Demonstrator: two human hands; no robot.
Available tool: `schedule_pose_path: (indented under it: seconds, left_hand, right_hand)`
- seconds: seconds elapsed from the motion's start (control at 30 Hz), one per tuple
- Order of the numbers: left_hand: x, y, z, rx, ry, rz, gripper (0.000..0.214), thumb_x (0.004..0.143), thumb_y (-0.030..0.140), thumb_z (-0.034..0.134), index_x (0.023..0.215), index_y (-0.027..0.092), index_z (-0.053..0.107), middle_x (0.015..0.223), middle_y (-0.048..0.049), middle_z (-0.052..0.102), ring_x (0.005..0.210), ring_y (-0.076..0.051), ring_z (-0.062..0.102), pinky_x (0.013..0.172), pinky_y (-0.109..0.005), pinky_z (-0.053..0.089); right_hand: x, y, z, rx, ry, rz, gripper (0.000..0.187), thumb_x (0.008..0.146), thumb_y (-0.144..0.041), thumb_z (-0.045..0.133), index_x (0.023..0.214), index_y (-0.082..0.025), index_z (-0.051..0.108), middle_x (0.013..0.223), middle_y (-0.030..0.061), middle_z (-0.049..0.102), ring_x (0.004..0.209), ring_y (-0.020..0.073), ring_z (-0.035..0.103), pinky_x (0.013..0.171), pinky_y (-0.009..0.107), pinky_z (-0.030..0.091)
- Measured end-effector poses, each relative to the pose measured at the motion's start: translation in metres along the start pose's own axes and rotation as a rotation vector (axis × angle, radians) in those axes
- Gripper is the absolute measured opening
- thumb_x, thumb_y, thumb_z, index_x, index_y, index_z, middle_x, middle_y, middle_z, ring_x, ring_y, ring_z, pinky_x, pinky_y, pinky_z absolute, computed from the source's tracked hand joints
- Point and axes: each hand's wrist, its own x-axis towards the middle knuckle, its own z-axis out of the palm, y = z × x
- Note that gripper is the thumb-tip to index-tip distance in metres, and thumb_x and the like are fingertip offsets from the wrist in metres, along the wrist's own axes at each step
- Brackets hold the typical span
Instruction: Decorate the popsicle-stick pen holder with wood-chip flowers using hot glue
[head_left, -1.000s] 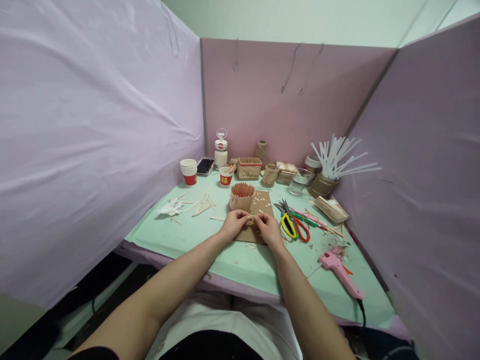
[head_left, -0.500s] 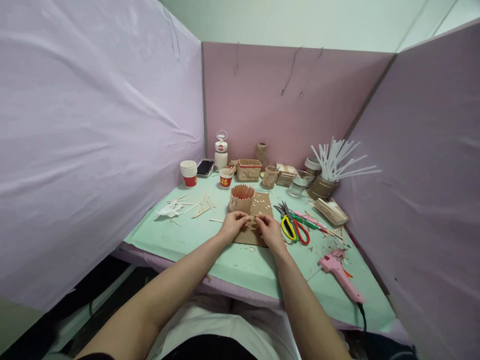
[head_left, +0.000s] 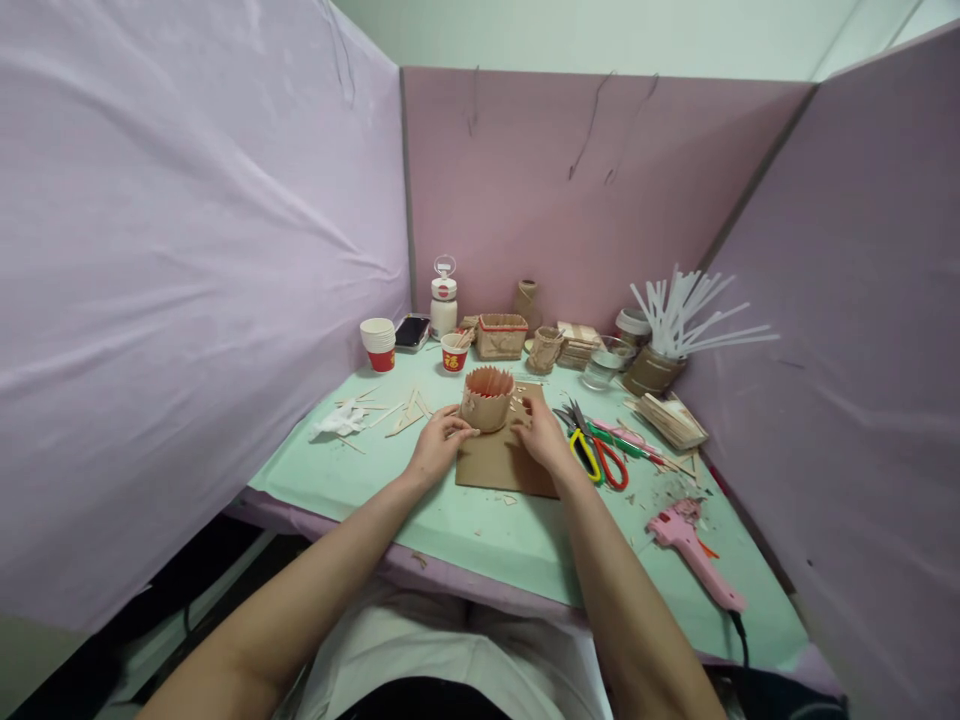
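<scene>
A round container with a zigzag, toothed rim and a reddish inside stands upright on a brown cardboard sheet. At its lower left is my left hand, thumb and fingertips drawn together close to the base; anything between them is too small to make out. My right hand hovers over the sheet's right side, fingers curved and apart, facing the container with a gap between. Small pale wood chips lie on the sheet behind its fingers, partly hidden.
Scissors with yellow and red handles lie right of the sheet. A pink glue gun rests nearer. Thin wood pieces and crumpled tissue lie left. Paper cups, a woven-looking box and glue sticks stand behind.
My hands, close together in front of the container before, have moved apart: the left to the container's left base, the right outward. More of the cardboard's front now shows.
</scene>
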Motion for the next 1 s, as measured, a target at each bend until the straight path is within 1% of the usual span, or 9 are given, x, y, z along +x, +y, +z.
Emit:
schedule_pose_path:
  seconds: [0.1, 0.17, 0.27, 0.4, 0.53, 0.6, 0.7, 0.83, 1.0]
  left_hand:
    - [0.01, -0.003, 0.005, 0.146, -0.03, 0.054, 0.009, 0.072, 0.028, 0.068, 0.071, 0.02, 0.07, 0.137, -0.0108, 0.049, 0.132, -0.031, 0.039, 0.108, -0.044, 0.03]
    - [0.013, -0.007, 0.009, 0.2, -0.053, 0.089, 0.009, 0.074, 0.027, 0.066, 0.072, 0.02, 0.07, 0.138, -0.0095, 0.049, 0.132, -0.03, 0.039, 0.11, -0.045, 0.028]
    - [0.018, -0.011, 0.012, 0.193, -0.076, 0.119, 0.009, 0.075, 0.026, 0.065, 0.072, 0.02, 0.07, 0.137, -0.0078, 0.051, 0.13, -0.028, 0.042, 0.11, -0.042, 0.029]
    - [0.031, -0.015, 0.014, 0.185, -0.122, 0.162, 0.009, 0.074, 0.027, 0.065, 0.072, 0.02, 0.07, 0.132, -0.0058, 0.054, 0.126, -0.026, 0.046, 0.108, -0.039, 0.032]
    - [0.047, -0.017, 0.015, 0.176, -0.169, 0.199, 0.01, 0.074, 0.028, 0.065, 0.069, 0.02, 0.069, 0.121, -0.005, 0.06, 0.116, -0.024, 0.054, 0.103, -0.037, 0.039]
    - [0.051, -0.019, 0.015, 0.173, -0.176, 0.215, 0.01, 0.074, 0.027, 0.065, 0.068, 0.019, 0.068, 0.118, -0.0048, 0.061, 0.113, -0.023, 0.055, 0.101, -0.036, 0.04]
    - [0.052, -0.021, 0.015, 0.175, -0.154, 0.223, 0.01, 0.075, 0.025, 0.064, 0.069, 0.019, 0.068, 0.125, -0.0056, 0.059, 0.118, -0.023, 0.052, 0.105, -0.036, 0.037]
    - [0.047, -0.025, 0.015, 0.194, -0.088, 0.204, 0.01, 0.077, 0.024, 0.062, 0.072, 0.018, 0.069, 0.138, -0.0079, 0.049, 0.128, -0.025, 0.045, 0.111, -0.038, 0.029]
    - [0.042, -0.024, 0.015, 0.211, -0.015, 0.183, 0.009, 0.078, 0.024, 0.062, 0.075, 0.019, 0.068, 0.14, -0.0082, 0.045, 0.13, -0.025, 0.042, 0.112, -0.042, 0.027]
  right_hand:
    - [0.008, -0.003, 0.01, -0.007, -0.08, -0.059, 0.058, 0.055, -0.011, 0.072, 0.111, -0.019, 0.057, 0.114, 0.0108, 0.063, 0.11, 0.0297, 0.054, 0.098, 0.047, 0.039]
    - [0.009, -0.003, 0.017, 0.003, -0.108, -0.087, 0.063, 0.056, -0.011, 0.072, 0.116, -0.019, 0.054, 0.117, 0.0108, 0.062, 0.113, 0.0295, 0.054, 0.098, 0.047, 0.039]
    - [0.007, 0.002, 0.024, 0.038, -0.109, -0.099, 0.062, 0.061, -0.011, 0.068, 0.12, -0.019, 0.05, 0.12, 0.0108, 0.059, 0.114, 0.0274, 0.054, 0.098, 0.047, 0.041]
    - [0.005, 0.015, 0.032, 0.096, -0.083, -0.086, 0.057, 0.067, -0.011, 0.063, 0.121, -0.021, 0.047, 0.118, 0.0097, 0.059, 0.106, 0.0239, 0.059, 0.092, 0.045, 0.047]
    - [0.004, 0.025, 0.037, 0.126, -0.03, -0.081, 0.056, 0.069, -0.011, 0.061, 0.122, -0.021, 0.046, 0.116, 0.0095, 0.059, 0.108, 0.0243, 0.058, 0.094, 0.046, 0.046]
    - [0.003, 0.028, 0.039, 0.137, -0.012, -0.081, 0.056, 0.069, -0.011, 0.061, 0.122, -0.022, 0.046, 0.116, 0.0093, 0.059, 0.108, 0.0243, 0.058, 0.094, 0.047, 0.046]
    - [0.002, 0.03, 0.039, 0.149, -0.003, -0.078, 0.055, 0.07, -0.012, 0.061, 0.121, -0.022, 0.046, 0.116, 0.0089, 0.059, 0.107, 0.0239, 0.058, 0.095, 0.047, 0.046]
    - [0.001, 0.029, 0.038, 0.151, -0.007, -0.066, 0.053, 0.07, -0.012, 0.06, 0.12, -0.022, 0.047, 0.116, 0.0088, 0.06, 0.105, 0.0236, 0.059, 0.093, 0.046, 0.047]
    - [-0.001, 0.022, 0.034, 0.14, -0.013, -0.05, 0.048, 0.07, -0.012, 0.059, 0.116, -0.02, 0.049, 0.114, 0.01, 0.061, 0.1, 0.0232, 0.061, 0.089, 0.045, 0.049]
